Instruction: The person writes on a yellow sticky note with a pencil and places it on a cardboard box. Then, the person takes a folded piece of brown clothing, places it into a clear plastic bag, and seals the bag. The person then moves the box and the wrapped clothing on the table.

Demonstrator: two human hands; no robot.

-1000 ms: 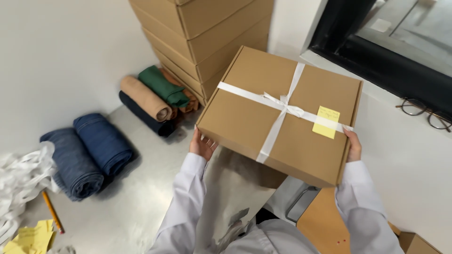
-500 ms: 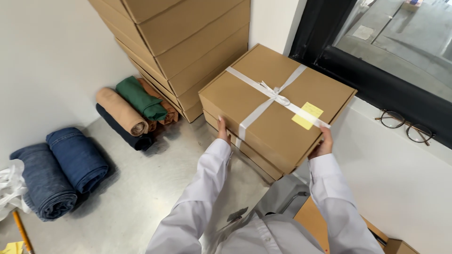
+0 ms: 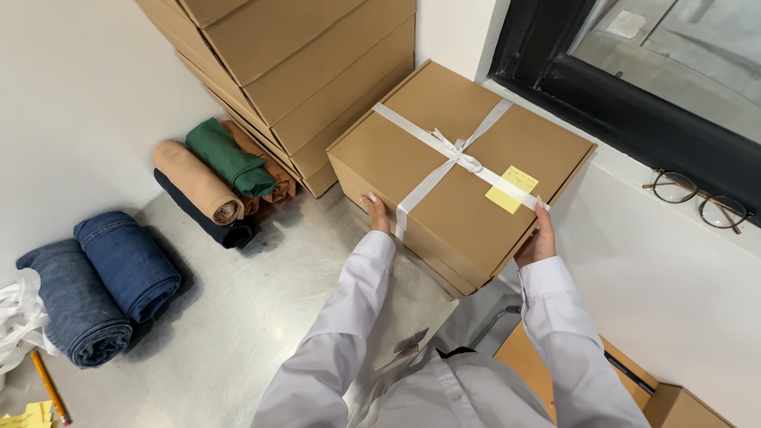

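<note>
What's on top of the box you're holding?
On the cardboard box lie a white ribbon tied in a bow and a yellow sticky note. Its contents are hidden; the lid is closed.

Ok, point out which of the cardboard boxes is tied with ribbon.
The ribbon-tied box, held between the left hand and right hand. It alone carries a white bow and yellow sticky note; the stacked boxes behind are bare.

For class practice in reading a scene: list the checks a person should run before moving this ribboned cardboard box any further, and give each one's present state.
1. Left hand on the cardboard box: ok.
2. Right hand gripping the near corner: ok.
3. White ribbon tied, bow intact: ok.
4. Yellow note flat on the lid: ok.
5. Box clear of the stacked cartons: cannot tell.
6. Eyeglasses on the sill, apart from the box: ok.
</note>
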